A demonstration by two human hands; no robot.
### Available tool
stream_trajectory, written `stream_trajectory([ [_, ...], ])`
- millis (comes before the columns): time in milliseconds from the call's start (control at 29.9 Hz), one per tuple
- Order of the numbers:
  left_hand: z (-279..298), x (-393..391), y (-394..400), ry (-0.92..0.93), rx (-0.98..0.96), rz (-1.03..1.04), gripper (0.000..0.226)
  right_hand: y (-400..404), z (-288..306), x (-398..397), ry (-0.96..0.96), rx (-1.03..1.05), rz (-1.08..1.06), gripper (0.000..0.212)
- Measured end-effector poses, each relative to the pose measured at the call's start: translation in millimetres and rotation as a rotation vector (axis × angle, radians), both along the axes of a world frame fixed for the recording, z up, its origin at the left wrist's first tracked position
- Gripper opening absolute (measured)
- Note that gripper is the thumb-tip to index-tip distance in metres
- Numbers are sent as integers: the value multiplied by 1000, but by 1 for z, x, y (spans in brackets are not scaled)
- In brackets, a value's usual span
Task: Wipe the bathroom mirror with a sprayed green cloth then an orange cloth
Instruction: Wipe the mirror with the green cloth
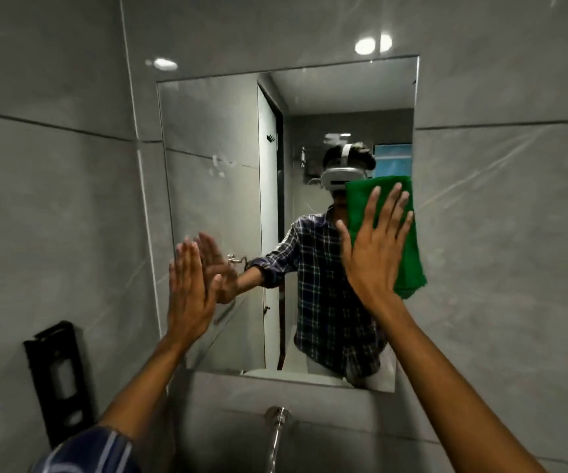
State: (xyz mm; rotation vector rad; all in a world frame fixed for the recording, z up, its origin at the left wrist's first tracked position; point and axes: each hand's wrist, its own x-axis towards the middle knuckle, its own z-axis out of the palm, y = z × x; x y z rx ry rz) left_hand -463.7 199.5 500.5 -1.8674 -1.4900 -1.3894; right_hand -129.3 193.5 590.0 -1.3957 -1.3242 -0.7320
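Grey tiled walls (pixel 54 199) fill the head view, with dark grout lines running across them and bright ceiling lights glinting off the glossy surface above. Set into the far wall is the bathroom mirror (pixel 228 138), a tall frameless rectangle with its long axis upright, tilted slightly in the wide-angle picture. A few pale smears show on its upper left part.

The right hand (pixel 374 254) lies flat, fingers spread and pointing up, pressing the green cloth (pixel 409 261) against the right side of the mirror at about mid-height. The cloth hangs with its long axis vertical; its top edge sits above the fingertips and its lower corner droops past the mirror's right edge onto the tile. The hand pins the cloth with the palm instead of clenching it.

The left hand (pixel 190 295) is released and flat, fingers together and pointing up, at the left edge of the mirror low down, holding nothing. It looks to meet its own reflection, so it seems to touch the glass.

Low on the left wall sits a black holder (pixel 59 377), upright. Near the bottom centre a metal tap (pixel 277 435) sticks out from the wall below the mirror. A striped sleeve (pixel 91 452) shows at the bottom left.
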Motion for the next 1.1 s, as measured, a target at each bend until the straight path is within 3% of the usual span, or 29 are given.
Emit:
stream_trajectory([
  [67, 6, -18, 22, 39, 1, 10, 76, 15, -4, 2, -117, 12, -93, 91],
  [167, 10, -13, 43, 40, 41, 85, 77, 20, -2, 4, -131, 68, -135, 85],
  [334, 5, -10, 66, 11, 108, 124, 76, 36, 48, -78, 257, 171, -146, 71],
  [401, 3, -14, 69, 22, 126, 127, 75, 39, 67, -132, 229, 189, -45, 74],
  [467, 1, -15, 71, 34, 131, 152, 74, 46, 66, -182, 10, 180, 110, 78],
  [601, 2, -16, 71, 42, 144, 147, 71, 51, 21, -215, -704, 11, 285, 77],
  [668, 1, -16, 68, 50, 127, 157, 72, 53, -3, -182, -790, 25, 209, 79],
  [835, 5, -14, 65, 20, 138, 140, 73, 42, 7, -59, -234, 102, -72, 80],
  [968, 5, -13, 63, 12, 113, 120, 75, 36, 79, -72, 274, 168, -179, 75],
  [1035, 5, -13, 65, 22, 92, 128, 76, 37, 111, -109, 382, 204, -159, 74],
  [1102, 5, -15, 67, 38, 84, 144, 77, 41, 134, -152, 295, 223, -70, 75],
])
